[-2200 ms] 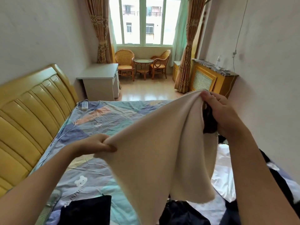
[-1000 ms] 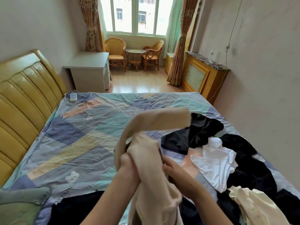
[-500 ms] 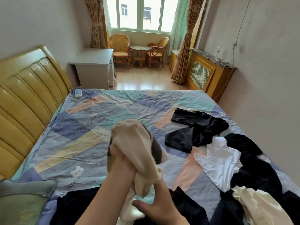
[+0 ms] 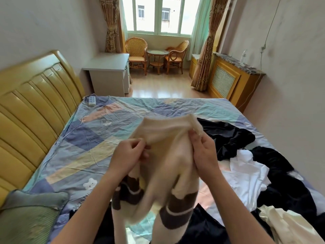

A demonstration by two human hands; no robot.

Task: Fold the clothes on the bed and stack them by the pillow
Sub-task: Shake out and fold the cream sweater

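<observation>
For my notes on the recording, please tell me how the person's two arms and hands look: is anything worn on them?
Both forearms are bare up to the frame's edge; no sleeve shows. The left hand and the right hand carry no glove, and no ring, watch or bracelet is visible. The fingernails look short and unpainted.

cream sweater (image 4: 163,148), brown stripes | bunched, held above bed (image 4: 98,138) | pillow (image 4: 29,217) lower-left

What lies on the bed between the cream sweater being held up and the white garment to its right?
In the head view, a black garment lies crumpled on the patchwork bedsheet between the cream sweater and the white garment, with some bare sheet nearer the camera.
</observation>
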